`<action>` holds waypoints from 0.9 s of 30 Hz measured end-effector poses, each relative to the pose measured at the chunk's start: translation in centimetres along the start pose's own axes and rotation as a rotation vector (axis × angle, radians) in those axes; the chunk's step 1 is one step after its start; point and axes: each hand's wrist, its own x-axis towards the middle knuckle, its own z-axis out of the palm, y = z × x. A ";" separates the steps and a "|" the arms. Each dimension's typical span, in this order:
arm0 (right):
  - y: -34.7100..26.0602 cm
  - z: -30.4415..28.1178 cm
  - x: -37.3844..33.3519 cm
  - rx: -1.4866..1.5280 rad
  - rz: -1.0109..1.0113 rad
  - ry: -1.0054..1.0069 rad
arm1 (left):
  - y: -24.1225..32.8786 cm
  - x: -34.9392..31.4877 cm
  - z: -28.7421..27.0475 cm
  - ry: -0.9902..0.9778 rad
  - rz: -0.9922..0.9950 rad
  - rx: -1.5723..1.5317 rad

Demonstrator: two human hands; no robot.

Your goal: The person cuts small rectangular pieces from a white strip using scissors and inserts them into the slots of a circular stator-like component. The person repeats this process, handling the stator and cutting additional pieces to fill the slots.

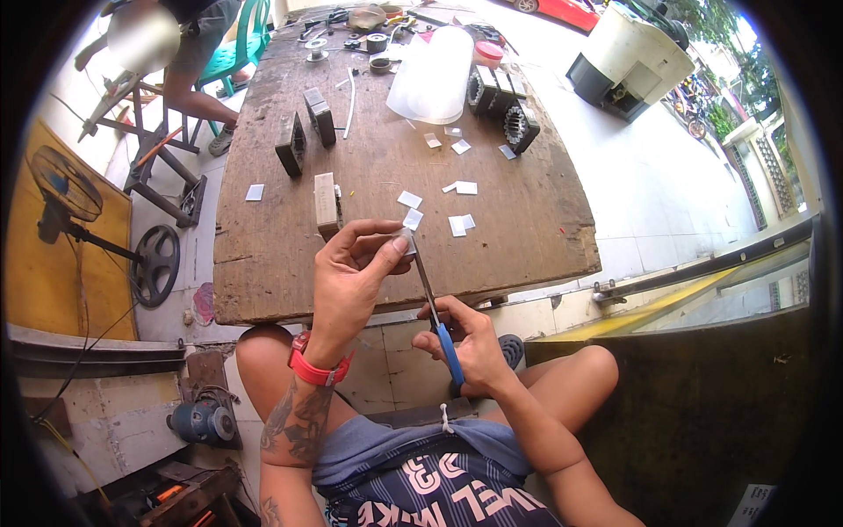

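My left hand (pixel 349 274), with a red watch on its wrist, pinches a small whitish piece of sheet (pixel 410 245) above the table's near edge. Long scissors with blue handles (pixel 450 353) are gripped in my right hand (pixel 480 344). Their blades point up and away, reaching the piece at my left fingertips; how far they part is too small to tell. Just beyond lie several small cut white pieces (pixel 458 226) on the wooden table (pixel 518 246). A greyish rectangular block (pixel 327 200) stands left of them.
Dark slotted metal cores (pixel 290 145) stand at the left and more toothed ones (pixel 520 127) at the right. A rolled translucent sheet (pixel 430 79) lies between, with wire spools (pixel 376 42) and tools behind. Left are a fan (pixel 68 184) and another person (pixel 189 83) near a green chair (pixel 248 44).
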 end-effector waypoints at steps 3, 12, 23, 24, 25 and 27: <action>-0.1 0.2 0.0 0.031 0.013 0.003 | 0.0 0.0 -0.1 0.001 -0.004 0.006; -0.1 0.1 -0.1 0.031 0.028 0.003 | 0.1 0.0 0.0 0.000 -0.025 0.005; -0.1 0.3 -0.1 0.037 -0.017 0.049 | 0.0 -0.4 0.6 -0.044 -0.074 -0.008; -0.2 0.3 -0.1 0.056 0.086 0.046 | 0.0 -0.4 0.7 -0.042 -0.077 -0.009; -0.3 0.3 -0.1 0.085 0.033 0.056 | 0.0 -0.5 0.7 -0.030 -0.091 -0.008; -0.6 -0.1 -0.1 0.157 0.102 0.072 | 0.0 -0.6 0.8 -0.026 -0.095 -0.016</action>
